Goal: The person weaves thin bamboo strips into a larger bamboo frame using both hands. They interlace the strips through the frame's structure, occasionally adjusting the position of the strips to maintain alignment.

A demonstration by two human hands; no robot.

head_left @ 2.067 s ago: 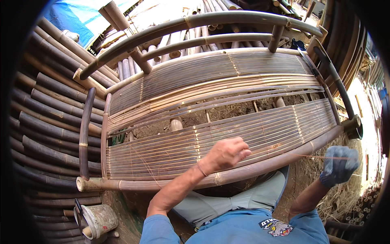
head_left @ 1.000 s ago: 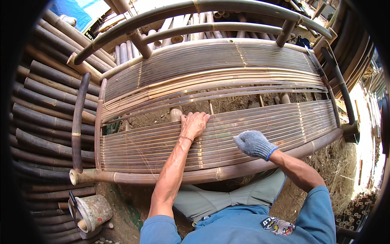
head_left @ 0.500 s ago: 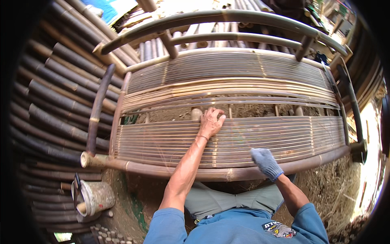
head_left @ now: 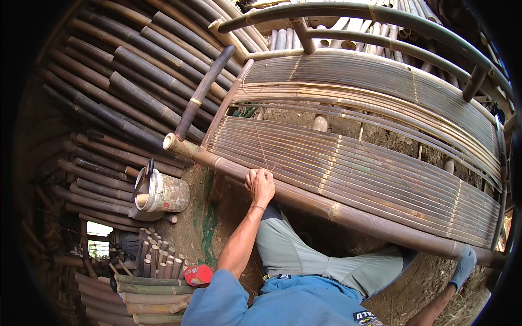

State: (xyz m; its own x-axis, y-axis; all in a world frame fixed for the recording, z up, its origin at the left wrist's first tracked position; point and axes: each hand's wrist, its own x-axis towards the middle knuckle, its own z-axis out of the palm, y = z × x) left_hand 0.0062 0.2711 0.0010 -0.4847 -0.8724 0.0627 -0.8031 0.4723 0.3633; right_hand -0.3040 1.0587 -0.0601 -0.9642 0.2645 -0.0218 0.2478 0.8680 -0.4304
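Note:
My bare left hand [head_left: 261,186] is closed in a pinch at the front rail of a bamboo bench [head_left: 333,211]. A thin reddish-brown string [head_left: 260,140] crosses the slats and runs down to its fingertips. My right hand [head_left: 463,266], in a grey-blue knit glove, is at the right end of the same rail, touching it with the fingers stretched upward and nothing visible in them. Narrow seat slats [head_left: 283,146] lie side by side behind the front rail. Loose pale strips [head_left: 348,103] cross the gap between the front and back slat panels.
Dark bamboo poles [head_left: 147,76] are stacked at the left. A dirty white bucket [head_left: 168,191] holding tools stands beside the bench's left end. Short cut bamboo pieces [head_left: 160,261] and a red container [head_left: 198,275] are at the lower left. The bench's curved backrest [head_left: 348,10] rises at the far side.
The view has swung left. My left hand has come from the gap between the slat panels to the front rail. My gloved right hand has moved to the rail's right end.

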